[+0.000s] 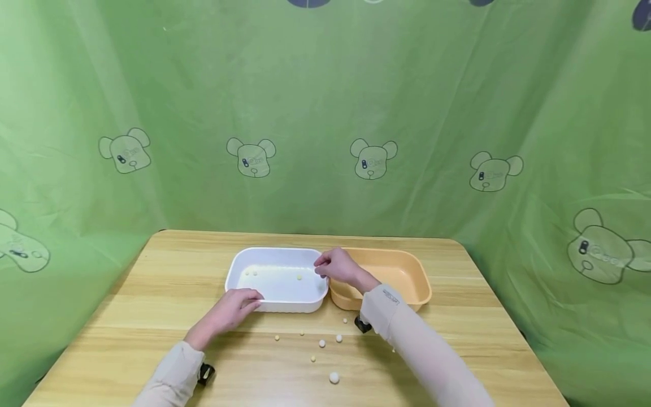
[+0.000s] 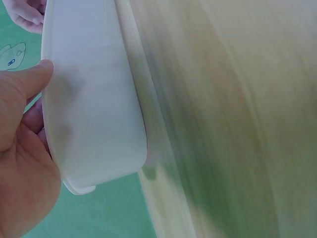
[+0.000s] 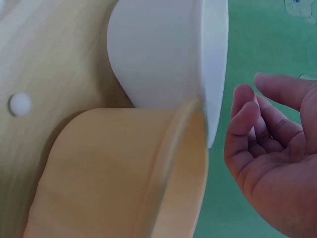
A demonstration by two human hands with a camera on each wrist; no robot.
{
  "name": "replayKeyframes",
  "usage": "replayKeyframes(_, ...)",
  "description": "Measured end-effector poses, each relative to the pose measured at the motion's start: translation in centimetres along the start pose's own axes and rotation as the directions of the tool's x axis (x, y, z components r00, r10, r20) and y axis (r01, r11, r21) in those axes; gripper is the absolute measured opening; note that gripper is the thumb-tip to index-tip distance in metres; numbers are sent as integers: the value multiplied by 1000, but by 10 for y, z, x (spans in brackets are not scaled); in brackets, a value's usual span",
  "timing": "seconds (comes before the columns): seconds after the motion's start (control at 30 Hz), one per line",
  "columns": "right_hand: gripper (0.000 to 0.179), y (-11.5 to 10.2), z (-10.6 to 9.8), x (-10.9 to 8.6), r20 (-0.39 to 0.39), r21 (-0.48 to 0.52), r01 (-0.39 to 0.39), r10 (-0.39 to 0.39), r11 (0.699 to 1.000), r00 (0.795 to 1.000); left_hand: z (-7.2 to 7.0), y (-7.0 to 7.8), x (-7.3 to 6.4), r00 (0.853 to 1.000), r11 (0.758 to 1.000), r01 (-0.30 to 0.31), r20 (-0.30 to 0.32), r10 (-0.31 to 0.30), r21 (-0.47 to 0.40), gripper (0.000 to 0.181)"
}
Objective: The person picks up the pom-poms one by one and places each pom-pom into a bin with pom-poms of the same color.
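Observation:
A white rectangular basin holds 3 small pale yellow balls on its floor. My left hand grips its near rim at the left; in the left wrist view the thumb lies on the rim and the fingers go behind it, partly hidden. Over the basin's right end is my right hand, near where an orange basin adjoins it. In the right wrist view its fingers are loosely bent, the thumb stands apart from them, and nothing shows between.
On the wooden table, several white balls of different sizes, the largest a white ball, lie in front of the basins with small yellow balls among them. A green curtain with bear heads surrounds the table.

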State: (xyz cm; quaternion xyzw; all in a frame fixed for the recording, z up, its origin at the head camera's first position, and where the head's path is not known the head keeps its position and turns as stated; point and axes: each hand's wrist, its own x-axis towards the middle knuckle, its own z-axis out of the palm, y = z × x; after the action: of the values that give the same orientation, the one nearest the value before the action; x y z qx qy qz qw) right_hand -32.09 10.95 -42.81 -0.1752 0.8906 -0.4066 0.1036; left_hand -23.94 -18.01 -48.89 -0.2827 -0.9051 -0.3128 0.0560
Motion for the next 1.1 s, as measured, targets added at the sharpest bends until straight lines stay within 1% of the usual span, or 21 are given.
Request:
replayKeyframes(0.23, 16, -4, -3, -31, 64, -7, 104, -103, 995, 993, 1, 0, -1, 1000, 1000, 7, -6, -7, -10, 8)
replayKeyframes(0.4, 12, 1, 2, -53, 114, -35, 136, -131, 990, 985, 1, 1, -1, 1000, 1000, -2, -16, 1, -15, 8)
replayKeyframes(0.5, 12, 2, 6, -65, 159, -44, 163, -154, 986, 975, 1, 1, -1, 1000, 1000, 1, -17, -1, -15, 8)
replayKeyframes(0.63, 10, 3, 15, -78, 216, -61, 234, -216, 970, 952, 1, -1, -1, 1000, 1000, 2, -7, -2, -11, 8)
replayKeyframes(0.73, 11, 5, 24, -86, 259, -83, 277, -247, 957, 934, 1, -1, -1, 1000, 1000, -3, -4, 3, -7, 8)
replayKeyframes(0.9, 14, 9, 37, -94, 335, -145, 356, -292, 923, 896, 0, -1, -1, 1000, 1000, -4, -1, 4, -4, 9)
replayKeyframes(1.0, 15, 12, 44, -96, 363, -176, 381, -300, 907, 882, -1, 0, 0, 1000, 1000, -11, -1, 11, 2, 9)
replayKeyframes(1.1, 16, 14, 50, -98, 385, -191, 385, -292, 903, 875, -1, 0, 0, 1000, 1000, -12, 0, 12, 2, 9)
